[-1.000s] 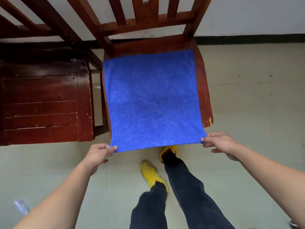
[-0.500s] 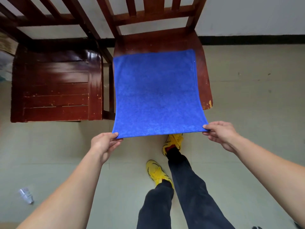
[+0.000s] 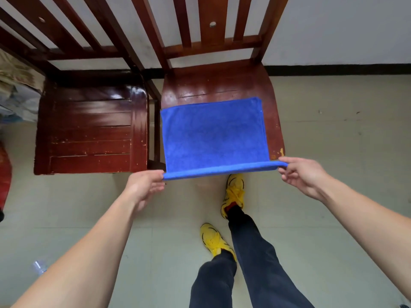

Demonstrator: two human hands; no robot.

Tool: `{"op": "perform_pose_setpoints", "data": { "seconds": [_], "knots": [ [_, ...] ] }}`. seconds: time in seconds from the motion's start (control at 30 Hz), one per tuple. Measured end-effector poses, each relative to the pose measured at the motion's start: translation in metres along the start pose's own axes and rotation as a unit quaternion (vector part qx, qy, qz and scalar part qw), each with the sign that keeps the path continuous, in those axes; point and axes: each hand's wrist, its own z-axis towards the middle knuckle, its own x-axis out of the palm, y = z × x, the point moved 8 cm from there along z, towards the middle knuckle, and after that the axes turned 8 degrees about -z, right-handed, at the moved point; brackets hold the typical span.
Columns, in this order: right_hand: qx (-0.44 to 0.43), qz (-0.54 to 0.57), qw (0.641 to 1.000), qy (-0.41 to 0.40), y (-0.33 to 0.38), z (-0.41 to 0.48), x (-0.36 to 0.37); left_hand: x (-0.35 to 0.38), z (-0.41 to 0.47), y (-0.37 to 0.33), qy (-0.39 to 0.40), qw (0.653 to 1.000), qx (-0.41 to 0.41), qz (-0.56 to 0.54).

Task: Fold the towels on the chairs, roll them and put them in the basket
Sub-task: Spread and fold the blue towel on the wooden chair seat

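A blue towel is seen in the middle of the frame. It is spread on the seat of a brown wooden chair. The far edge of the towel is laid flat on the seat, and the back part of the seat is left bare. The near edge is held up just past the front of the seat and is stretched straight between two hands.

The near left corner of the towel is pinched by the left hand, just below the middle of the frame. The near right corner is pinched by the right hand, between the thumb and the fingers, at the middle right. Both arms are stretched in from the bottom corners of the frame.

A second wooden chair is placed just beside the first one, at the middle left. Its seat is darker and its paint is chipped.

Yellow shoes and dark trousers are seen below the towel, on a pale floor. One shoe is set close to the front of the chair, under the held edge. A clear plastic bottle is seen on the floor at the lower left. A white wall is seen behind the chairs at the top.
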Motion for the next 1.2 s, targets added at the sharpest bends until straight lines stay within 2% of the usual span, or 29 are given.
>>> {"op": "perform_pose_setpoints", "data": {
  "seconds": [0.07, 0.17, 0.3, 0.47, 0.7, 0.73, 0.8, 0.87, 0.9, 0.93, 1.0, 1.07, 1.1, 1.13, 1.2],
  "knots": [
    [-0.035, -0.046, 0.998, -0.008, 0.030, 0.008, 0.006, 0.008, 0.013, -0.032, -0.013, 0.996, 0.050, 0.076],
    [-0.098, -0.136, 0.985, -0.036, 0.076, 0.023, 0.013, 0.021, 0.036, -0.078, -0.045, 0.967, 0.116, 0.223],
    [-0.123, -0.191, 0.973, -0.048, 0.127, 0.056, 0.023, 0.037, 0.071, -0.129, -0.068, 0.952, 0.165, 0.249],
    [-0.095, -0.217, 0.971, -0.029, 0.166, 0.106, 0.038, 0.050, 0.121, -0.159, -0.081, 0.953, 0.138, 0.259],
    [-0.116, -0.292, 0.948, -0.054, 0.186, 0.167, 0.057, 0.065, 0.172, -0.158, -0.132, 0.944, 0.096, 0.288],
    [-0.123, -0.323, 0.936, -0.064, 0.187, 0.172, 0.056, 0.066, 0.175, -0.159, -0.145, 0.939, 0.097, 0.296],
    [-0.163, -0.417, 0.886, -0.121, 0.198, 0.174, 0.052, 0.068, 0.171, -0.163, -0.179, 0.923, 0.113, 0.320],
    [-0.238, -0.462, 0.838, -0.168, 0.212, 0.159, 0.057, 0.075, 0.156, -0.172, -0.210, 0.883, 0.178, 0.381],
    [-0.274, -0.450, 0.833, -0.167, 0.216, 0.151, 0.066, 0.084, 0.146, -0.177, -0.208, 0.864, 0.224, 0.401],
    [-0.298, -0.437, 0.835, -0.152, 0.215, 0.142, 0.078, 0.097, 0.137, -0.177, -0.184, 0.856, 0.266, 0.404],
    [-0.283, -0.401, 0.868, -0.067, 0.202, 0.134, 0.109, 0.131, 0.127, -0.163, -0.071, 0.875, 0.292, 0.379],
    [-0.191, -0.333, 0.922, 0.061, 0.177, 0.132, 0.140, 0.160, 0.124, -0.137, 0.056, 0.896, 0.241, 0.370],
    [-0.140, -0.296, 0.940, 0.097, 0.166, 0.133, 0.147, 0.167, 0.126, -0.125, 0.093, 0.903, 0.208, 0.363],
    [-0.103, -0.263, 0.953, 0.105, 0.161, 0.135, 0.147, 0.165, 0.131, -0.117, 0.104, 0.914, 0.178, 0.350],
    [-0.073, -0.200, 0.975, 0.066, 0.161, 0.145, 0.132, 0.151, 0.144, -0.111, 0.080, 0.933, 0.144, 0.320]
  ]
}}
